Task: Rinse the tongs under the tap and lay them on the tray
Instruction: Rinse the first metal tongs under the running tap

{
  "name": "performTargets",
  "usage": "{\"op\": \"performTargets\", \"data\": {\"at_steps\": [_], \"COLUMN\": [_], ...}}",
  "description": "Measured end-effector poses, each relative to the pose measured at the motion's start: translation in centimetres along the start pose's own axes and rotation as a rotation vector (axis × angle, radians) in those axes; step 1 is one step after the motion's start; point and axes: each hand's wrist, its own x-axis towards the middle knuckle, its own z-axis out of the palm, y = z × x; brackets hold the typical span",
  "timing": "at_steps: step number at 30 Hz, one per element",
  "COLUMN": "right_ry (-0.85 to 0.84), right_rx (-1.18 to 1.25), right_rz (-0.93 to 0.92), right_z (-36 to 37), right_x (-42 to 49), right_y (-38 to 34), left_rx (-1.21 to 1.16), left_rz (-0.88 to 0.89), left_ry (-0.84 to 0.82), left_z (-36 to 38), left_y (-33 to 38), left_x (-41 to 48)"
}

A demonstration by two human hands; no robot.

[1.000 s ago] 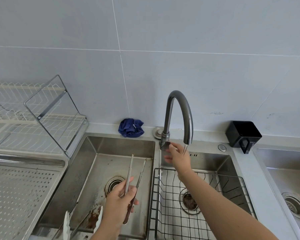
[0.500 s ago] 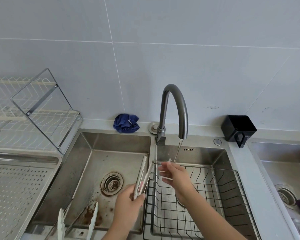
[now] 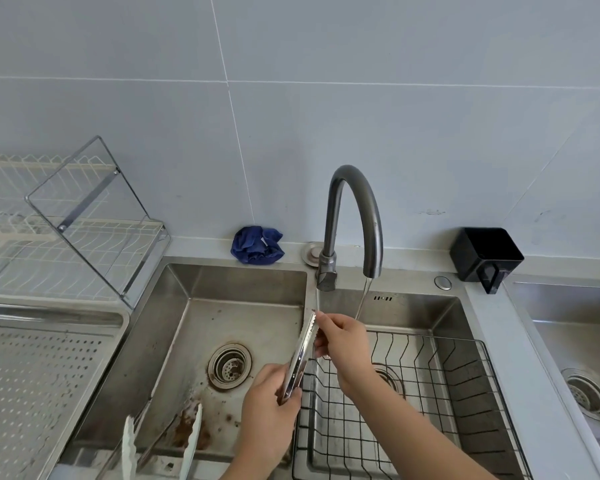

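Note:
My left hand (image 3: 269, 407) grips the handle end of the steel tongs (image 3: 300, 356), whose arms are squeezed together and point up over the divider between the two basins. My right hand (image 3: 342, 342) holds the toothed tip end, fingers and thumb closed around it. A thin stream of water (image 3: 362, 299) falls from the dark curved tap (image 3: 355, 216) just right of my right hand, into the right basin. The perforated steel tray (image 3: 32, 382) lies at the far left.
A second pair of tongs with white tips (image 3: 160, 441) leans in the left basin (image 3: 201, 327) near its front. A black wire basket (image 3: 430, 393) fills the right basin. A blue cloth (image 3: 257, 244), a black holder (image 3: 485, 254) and a dish rack (image 3: 70, 223) line the back.
My right hand left the tap lever and came down to take the tongs' tips. My left hand carried the tongs right, toward the running water, with the arms now squeezed together.

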Motion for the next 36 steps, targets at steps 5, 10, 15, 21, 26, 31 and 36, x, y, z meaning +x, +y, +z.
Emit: {"op": "performTargets", "data": {"at_steps": [5,10,15,21,26,31,36], "right_ry": [-0.004,0.016,-0.028,0.027,0.061,-0.02,0.04], "right_rx": [-0.083,-0.16,-0.044,-0.041,0.035,0.006,0.056], "right_rz": [-0.036,-0.06,0.004,0.008,0.026,0.031,0.011], "right_z": [0.0,-0.6,-1.5,-2.6,-3.3,-3.5,-3.5], "right_x": [-0.3,-0.2,-0.1,0.0,0.2,0.1,0.2], "right_y": [0.2,0.7,1.1,1.4,1.1,1.3,1.5], "left_rx": [-0.014,-0.119,-0.135,-0.151,-0.131,-0.118,-0.086], "left_rz": [-0.005,-0.037,-0.071,-0.108,-0.11,-0.114,-0.091], "left_ry": [-0.005,-0.045,-0.081,-0.121,-0.141,-0.13,-0.143], "left_z": [-0.4,-0.2,0.1,1.1,1.7,1.7,1.7], "left_y": [0.6,0.6,1.0,1.8,1.7,1.4,1.3], "left_x": [0.4,0.4,0.6,1.0,1.4,1.3,1.3]}}
